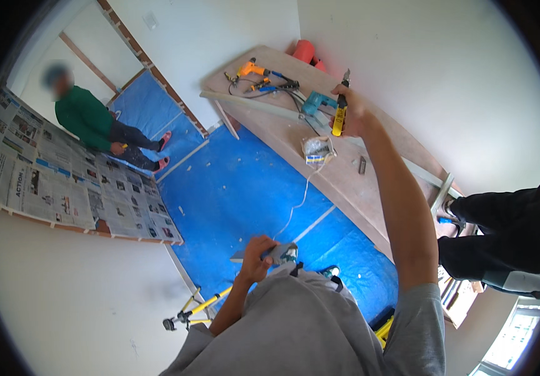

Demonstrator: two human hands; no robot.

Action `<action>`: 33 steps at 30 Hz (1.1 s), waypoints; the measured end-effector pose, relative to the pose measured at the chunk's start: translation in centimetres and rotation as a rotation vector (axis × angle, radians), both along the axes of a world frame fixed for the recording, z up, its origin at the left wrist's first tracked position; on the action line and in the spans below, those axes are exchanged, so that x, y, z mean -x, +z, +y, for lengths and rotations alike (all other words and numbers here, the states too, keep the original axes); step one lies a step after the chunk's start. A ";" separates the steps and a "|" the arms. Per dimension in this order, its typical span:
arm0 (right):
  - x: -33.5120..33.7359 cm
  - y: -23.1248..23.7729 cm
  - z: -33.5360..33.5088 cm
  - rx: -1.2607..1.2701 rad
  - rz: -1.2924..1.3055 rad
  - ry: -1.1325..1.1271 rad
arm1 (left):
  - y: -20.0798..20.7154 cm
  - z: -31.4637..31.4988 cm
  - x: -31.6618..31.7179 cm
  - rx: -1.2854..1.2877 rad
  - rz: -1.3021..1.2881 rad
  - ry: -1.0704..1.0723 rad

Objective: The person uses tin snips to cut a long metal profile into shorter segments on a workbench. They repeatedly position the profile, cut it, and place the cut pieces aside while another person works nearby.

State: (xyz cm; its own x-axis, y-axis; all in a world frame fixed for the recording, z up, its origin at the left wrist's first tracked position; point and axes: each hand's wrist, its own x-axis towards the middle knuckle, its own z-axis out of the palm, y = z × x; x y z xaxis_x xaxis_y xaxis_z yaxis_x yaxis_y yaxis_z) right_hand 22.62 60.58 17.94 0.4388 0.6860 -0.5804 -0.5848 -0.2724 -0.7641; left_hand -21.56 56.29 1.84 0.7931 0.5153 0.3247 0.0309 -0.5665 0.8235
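My right hand (356, 114) is raised over the long board-topped bench (339, 182), fingers closed around yellow-and-black handled snips (340, 116) with the metal jaws pointing up and away. Low in front of my body, my left hand (259, 257) grips a short grey metal channel piece (279, 253); part of it is hidden by the fingers. Just left of the right hand, a teal power tool (317, 102) lies on the bench. Nearer the bench's left edge stands a small tub (317, 150) of loose small items, with a pale cord running to the floor.
An orange drill (252, 67) and several hand tools lie at the bench's far end. Blue sheeting (220, 188) covers the floor. Newspaper covers a panel (63, 182) at left, by a person in green (85, 119). Another person's dark-clothed legs (495, 238) are at right. Yellow stand legs (204, 305) are lower left.
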 end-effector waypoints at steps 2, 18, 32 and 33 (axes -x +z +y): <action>0.9 -0.3 2.8 -0.017 -0.116 -0.004 | 0.3 2.4 0.7 -0.008 -0.015 0.005; 21.0 -10.1 -11.5 -0.443 0.623 0.079 | 10.2 8.2 -10.5 -0.454 -0.539 -0.894; 16.7 -5.8 -10.0 -0.641 0.329 -0.193 | 9.4 7.7 -14.4 -0.271 -0.349 -0.318; 16.9 -6.2 -9.6 -0.593 0.269 -0.212 | 8.6 6.4 -13.9 -0.046 -0.287 -0.168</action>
State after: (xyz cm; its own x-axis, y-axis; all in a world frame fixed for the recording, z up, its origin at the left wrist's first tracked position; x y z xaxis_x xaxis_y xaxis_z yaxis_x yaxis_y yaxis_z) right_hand 5.68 50.93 11.74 0.4921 0.8367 -0.2404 -0.7695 0.2889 -0.5695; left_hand -7.65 62.64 10.45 0.7388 0.3643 0.5670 -0.2958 -0.5807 0.7585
